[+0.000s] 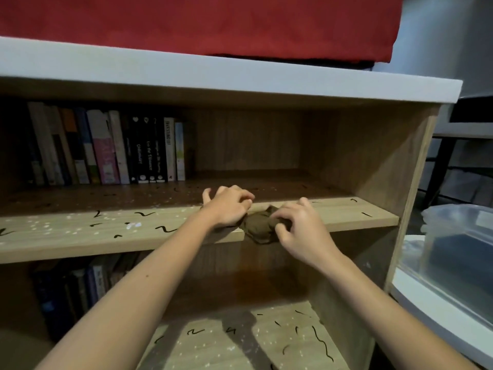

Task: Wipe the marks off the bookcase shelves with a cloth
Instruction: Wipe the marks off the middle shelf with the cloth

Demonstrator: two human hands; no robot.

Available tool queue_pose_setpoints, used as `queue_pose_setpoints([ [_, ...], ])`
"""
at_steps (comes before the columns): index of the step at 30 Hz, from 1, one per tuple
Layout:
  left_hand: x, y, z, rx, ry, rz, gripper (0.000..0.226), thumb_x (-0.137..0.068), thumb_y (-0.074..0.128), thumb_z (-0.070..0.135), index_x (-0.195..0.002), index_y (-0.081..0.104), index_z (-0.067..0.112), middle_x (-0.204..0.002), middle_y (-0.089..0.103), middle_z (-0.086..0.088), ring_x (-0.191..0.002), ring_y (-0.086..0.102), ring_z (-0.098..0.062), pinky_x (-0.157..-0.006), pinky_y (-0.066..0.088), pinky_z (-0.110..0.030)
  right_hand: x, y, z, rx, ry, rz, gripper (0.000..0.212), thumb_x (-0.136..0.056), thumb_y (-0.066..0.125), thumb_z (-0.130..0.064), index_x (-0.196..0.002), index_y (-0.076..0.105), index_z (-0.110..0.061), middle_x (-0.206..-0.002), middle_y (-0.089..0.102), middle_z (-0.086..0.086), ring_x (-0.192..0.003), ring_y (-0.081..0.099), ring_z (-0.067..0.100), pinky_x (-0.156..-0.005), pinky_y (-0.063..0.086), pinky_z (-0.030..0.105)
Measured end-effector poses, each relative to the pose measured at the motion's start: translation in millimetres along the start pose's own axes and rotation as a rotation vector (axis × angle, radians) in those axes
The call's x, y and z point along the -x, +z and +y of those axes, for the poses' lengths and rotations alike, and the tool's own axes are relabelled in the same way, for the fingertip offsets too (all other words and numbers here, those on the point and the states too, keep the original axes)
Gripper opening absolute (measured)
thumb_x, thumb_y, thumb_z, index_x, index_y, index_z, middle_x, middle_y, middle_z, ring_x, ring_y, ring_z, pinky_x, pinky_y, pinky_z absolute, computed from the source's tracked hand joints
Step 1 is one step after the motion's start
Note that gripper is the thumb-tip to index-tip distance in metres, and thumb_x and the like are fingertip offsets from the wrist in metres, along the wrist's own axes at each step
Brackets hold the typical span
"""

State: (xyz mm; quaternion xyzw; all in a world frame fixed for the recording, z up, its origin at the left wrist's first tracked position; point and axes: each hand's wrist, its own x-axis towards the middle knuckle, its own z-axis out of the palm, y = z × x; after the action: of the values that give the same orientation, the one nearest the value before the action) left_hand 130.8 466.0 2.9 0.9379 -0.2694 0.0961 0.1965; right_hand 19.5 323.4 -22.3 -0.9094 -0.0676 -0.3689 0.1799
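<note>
Holds a brown cloth [260,225] bunched on the front edge of the upper shelf [80,236], right of its middle, with a fold drooping over the lip. Pinches the cloth's right side with the right hand [298,228], fingers curled into the fabric. Rests the heel of the left hand [226,206] on the cloth's left end, fingers curled as well; cannot tell whether those fingertips grip any fabric.

Along the shelf's front strip, black squiggle marks [165,228] and pale specks, mostly left of the cloth. At the back left corner, a row of upright books [106,148]. Below, more squiggles on the lower shelf [240,340]. On top of the bookcase, red fabric [186,22]. Just off the right side, a clear plastic container [458,249].
</note>
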Motion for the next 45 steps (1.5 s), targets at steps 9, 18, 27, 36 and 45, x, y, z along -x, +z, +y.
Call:
queue_pose_setpoints([
  [9, -25, -14, -33, -0.105, -0.253, -0.100, 0.053, -0.094, 0.038, 0.051, -0.137, 0.043, 0.019, -0.150, 0.032, -0.007, -0.140, 0.020, -0.030, -0.113, 0.000, -0.057, -95, 6, 59, -0.078, 0.220, -0.046, 0.027, -0.090, 0.050, -0.007, -0.113, 0.063, -0.007, -0.109, 0.064, 0.011, -0.098, 0.058, 0.021, -0.087, 0.052, 0.034],
  [18, -58, -11, -41, -0.076, -0.439, -0.423, 0.073, -0.083, 0.042, 0.066, -0.140, 0.039, 0.019, -0.147, 0.036, -0.007, -0.132, 0.036, -0.029, -0.109, 0.027, -0.042, -169, 74, 86, 0.178, 0.335, -0.333, 0.024, -0.091, 0.053, -0.011, -0.112, 0.055, 0.000, -0.118, 0.057, 0.018, -0.110, 0.052, 0.033, -0.091, 0.047, 0.038],
  [27, -74, -7, -53, 0.014, -0.494, -0.540, 0.085, -0.071, 0.050, 0.072, -0.140, 0.039, 0.023, -0.145, 0.038, -0.010, -0.129, 0.039, -0.032, -0.108, 0.031, -0.044, -192, 86, 79, -0.003, 0.291, -0.287, 0.020, -0.085, 0.058, -0.014, -0.103, 0.062, -0.005, -0.106, 0.063, 0.012, -0.097, 0.060, 0.027, -0.081, 0.050, 0.035],
  [36, -68, -30, -44, 0.118, -0.501, -0.440, 0.064, -0.082, 0.053, 0.059, -0.130, 0.044, 0.017, -0.133, 0.046, -0.008, -0.112, 0.048, -0.023, -0.089, 0.039, -0.032, -154, 81, 28, -0.089, 0.109, -0.535, 0.026, -0.088, 0.055, -0.016, -0.111, 0.067, -0.020, -0.109, 0.066, 0.004, -0.092, 0.061, 0.019, -0.079, 0.051, 0.028],
  [45, 21, -45, -61, -0.069, -0.294, -0.039, 0.040, -0.092, 0.041, 0.042, -0.127, 0.052, 0.027, -0.140, 0.044, -0.002, -0.133, 0.031, -0.027, -0.112, 0.004, -0.054, -135, 73, -1, -0.065, 0.108, -0.405, 0.029, -0.089, 0.049, -0.008, -0.113, 0.064, -0.012, -0.110, 0.064, 0.009, -0.093, 0.060, 0.021, -0.077, 0.050, 0.026],
])
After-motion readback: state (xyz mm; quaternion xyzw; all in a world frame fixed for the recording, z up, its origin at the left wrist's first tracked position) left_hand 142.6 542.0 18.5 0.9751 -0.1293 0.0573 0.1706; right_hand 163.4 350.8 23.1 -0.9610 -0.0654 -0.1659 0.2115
